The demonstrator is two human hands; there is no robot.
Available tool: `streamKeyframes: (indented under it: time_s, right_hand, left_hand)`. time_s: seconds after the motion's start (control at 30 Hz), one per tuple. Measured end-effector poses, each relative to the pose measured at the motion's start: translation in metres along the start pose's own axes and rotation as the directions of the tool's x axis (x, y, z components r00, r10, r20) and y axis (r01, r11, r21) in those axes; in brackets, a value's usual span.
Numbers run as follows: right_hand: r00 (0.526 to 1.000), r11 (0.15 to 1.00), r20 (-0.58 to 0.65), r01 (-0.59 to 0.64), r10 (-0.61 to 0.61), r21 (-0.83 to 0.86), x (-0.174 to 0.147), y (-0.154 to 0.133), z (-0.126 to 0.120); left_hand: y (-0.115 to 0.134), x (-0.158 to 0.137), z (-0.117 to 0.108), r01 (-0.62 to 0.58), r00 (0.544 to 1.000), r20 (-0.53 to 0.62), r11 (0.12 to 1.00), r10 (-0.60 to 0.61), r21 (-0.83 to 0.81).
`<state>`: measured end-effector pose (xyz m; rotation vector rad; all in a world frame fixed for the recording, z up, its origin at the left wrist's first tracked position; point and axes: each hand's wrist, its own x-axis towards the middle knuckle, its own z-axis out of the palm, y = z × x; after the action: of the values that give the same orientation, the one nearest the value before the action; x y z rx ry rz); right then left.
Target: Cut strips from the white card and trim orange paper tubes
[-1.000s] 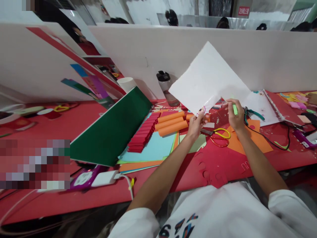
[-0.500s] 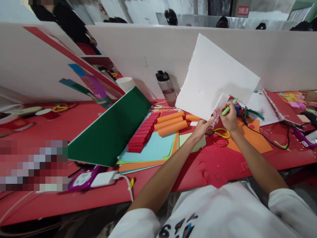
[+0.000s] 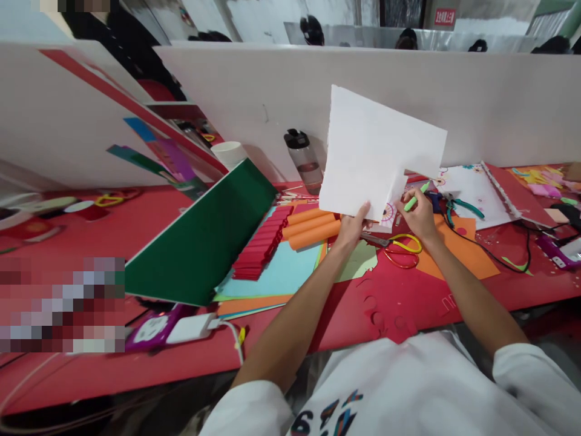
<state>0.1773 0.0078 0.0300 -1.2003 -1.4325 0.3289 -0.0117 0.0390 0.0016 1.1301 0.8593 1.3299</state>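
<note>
A large white sheet of paper (image 3: pixel 376 145) is held up by my left hand (image 3: pixel 353 229), whose thumb lies on its front near the lower edge. The sheet's right lower part is folded or torn, and a round purple drawing (image 3: pixel 388 212) shows there. My right hand (image 3: pixel 418 212) is closed around a light green pen (image 3: pixel 416 196), just right of the sheet. Scissors (image 3: pixel 403 247) with yellow and red handles lie on the red table below both hands. Orange paper rolls (image 3: pixel 313 229) rest left of my left hand.
A green board (image 3: pixel 204 242) leans on the left beside stacked red folded paper (image 3: pixel 263 245). A water bottle (image 3: pixel 303 162) stands by the partition. Teal-handled pliers (image 3: pixel 463 207) and orange paper (image 3: pixel 472 257) lie to the right. A power bank-like white box (image 3: pixel 190 329) sits near the front edge.
The white sheet has moved left and down and turned more upright. My left hand has shifted left along its lower edge, away from my right hand, which still holds the pen.
</note>
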Motion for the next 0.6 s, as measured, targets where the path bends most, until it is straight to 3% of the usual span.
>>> streamKeyframes:
  time_s: [0.1, 0.2, 0.4, 0.6]
  right_hand:
    - [0.999, 0.997, -0.027, 0.021, -0.023, -0.076, -0.001, 0.002, 0.003]
    - [1.0, 0.996, -0.01, 0.019, -0.02, -0.089, 0.0, 0.004, 0.003]
    - [0.998, 0.993, 0.01, 0.06, -0.059, -0.105, 0.007, 0.017, -0.007]
    - [0.998, 0.949, 0.031, 0.066, -0.059, -0.309, 0.015, 0.037, -0.026]
  left_hand:
    - [-0.006, -0.004, 0.003, -0.06, 0.998, -0.003, 0.994, 0.061, 0.088]
    - [-0.008, -0.006, 0.009, -0.042, 0.997, -0.065, 0.994, 0.049, 0.098]
    - [-0.001, 0.004, 0.003, -0.008, 0.982, -0.187, 0.981, -0.029, -0.194]
    - [0.003, 0.009, -0.007, 0.024, 0.979, -0.189, 0.969, -0.072, -0.248]
